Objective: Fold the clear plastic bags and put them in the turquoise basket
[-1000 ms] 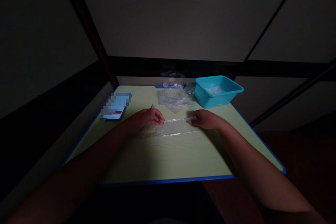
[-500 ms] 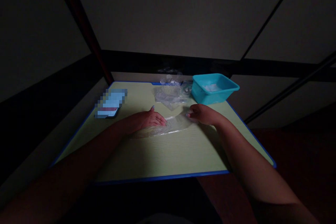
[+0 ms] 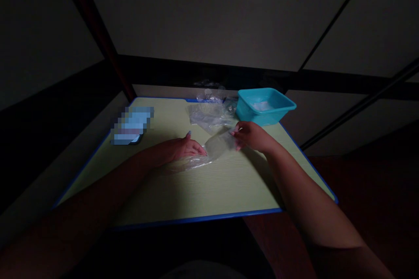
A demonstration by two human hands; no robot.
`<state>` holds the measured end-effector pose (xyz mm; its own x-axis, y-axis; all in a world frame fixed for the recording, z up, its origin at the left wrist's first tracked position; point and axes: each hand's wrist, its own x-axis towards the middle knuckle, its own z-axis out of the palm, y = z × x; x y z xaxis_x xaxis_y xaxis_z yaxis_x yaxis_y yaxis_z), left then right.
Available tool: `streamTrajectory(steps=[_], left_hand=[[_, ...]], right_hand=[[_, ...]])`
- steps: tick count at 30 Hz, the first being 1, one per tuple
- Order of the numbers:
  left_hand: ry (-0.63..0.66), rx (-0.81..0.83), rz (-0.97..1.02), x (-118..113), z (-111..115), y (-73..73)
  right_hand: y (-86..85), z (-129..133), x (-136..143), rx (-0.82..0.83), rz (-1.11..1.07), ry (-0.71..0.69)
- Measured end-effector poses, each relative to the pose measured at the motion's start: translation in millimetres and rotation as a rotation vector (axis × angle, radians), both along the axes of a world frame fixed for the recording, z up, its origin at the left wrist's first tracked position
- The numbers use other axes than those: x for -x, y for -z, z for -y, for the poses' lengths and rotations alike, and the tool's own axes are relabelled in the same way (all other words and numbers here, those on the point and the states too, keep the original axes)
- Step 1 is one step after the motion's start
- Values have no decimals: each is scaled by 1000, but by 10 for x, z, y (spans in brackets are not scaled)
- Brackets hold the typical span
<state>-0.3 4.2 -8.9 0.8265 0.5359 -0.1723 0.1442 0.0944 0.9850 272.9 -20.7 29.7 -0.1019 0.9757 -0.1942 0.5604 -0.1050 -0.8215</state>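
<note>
A clear plastic bag [image 3: 218,147] stretches between my two hands above the pale tabletop. My right hand [image 3: 250,136] pinches its right end between thumb and fingers, with that end raised off the table. Resting on the left part of the bag, my left hand [image 3: 188,147] lies with fingers stretched out and thumb up. Part of the bag is hidden under the left hand. Behind the hands lie more clear plastic bags [image 3: 209,114], crumpled and overlapping.
A turquoise plastic basket [image 3: 258,117] with something whitish inside stands at the back right of the table [image 3: 203,194]. At the left lies a phone [image 3: 134,124] with a blurred, lit screen. A pale wall panel [image 3: 209,22] rises behind the table.
My right hand has lifted the right end of the bag, which now slopes upward and looks flatter. The left hand has stayed on the bag. The view has shifted slightly.
</note>
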Motion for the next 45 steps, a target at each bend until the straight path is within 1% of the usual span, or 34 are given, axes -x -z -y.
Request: streamTrajectory(steps=[2, 5, 7, 12, 14, 16, 19, 22, 26, 27, 28, 29, 31, 33, 34, 35, 37, 39, 45], left_hand=[[-4, -3, -1, -10, 26, -19], [-35, -48, 7, -32, 66, -58], [-105, -95, 27, -35, 78, -86], [-360, -212, 100, 38, -7, -141], [-400, -212, 74, 75, -64, -138], [-376, -177, 13, 97, -102, -115], [-283, -114, -34, 88, -98, -67], [-205, -86, -24, 41, -34, -41], [-172, -89, -19, -25, 55, -50], [-178, -126, -22, -35, 70, -56], [-189, -201, -27, -40, 81, -63], [-202, -322, -34, -41, 89, -70], [-210, -666, -56, -36, 102, -84], [-153, -1000, -82, -31, 114, -92], [-108, -1113, -96, -31, 122, -92], [-61, -1185, -109, -36, 132, -91], [19, -1243, -128, -54, 156, -87], [65, -1254, -144, -81, 186, -88], [112, -1255, -187, -139, 238, -83]], right_hand=[[1, 7, 8, -2, -104, 19], [4, 8, 12, -10, -175, 34], [6, 4, 10, -11, -184, 40], [16, -15, 1, -32, -182, 61], [21, -20, -1, -42, -182, 69], [28, -26, -2, -55, -185, 69], [48, -39, -3, -85, -199, 74], [74, -62, -12, -123, -208, 99], [108, -100, -36, -199, -175, 120], [117, -110, -43, -227, -172, 121], [126, -120, -49, -256, -174, 122], [136, -130, -54, -281, -182, 120], [153, -147, -61, -320, -203, 116], [165, -157, -63, -344, -213, 112], [168, -159, -62, -352, -214, 111], [169, -160, -61, -357, -216, 108], [165, -155, -57, -362, -227, 102], [156, -147, -51, -364, -239, 101], [122, -111, -9, -386, -268, 89]])
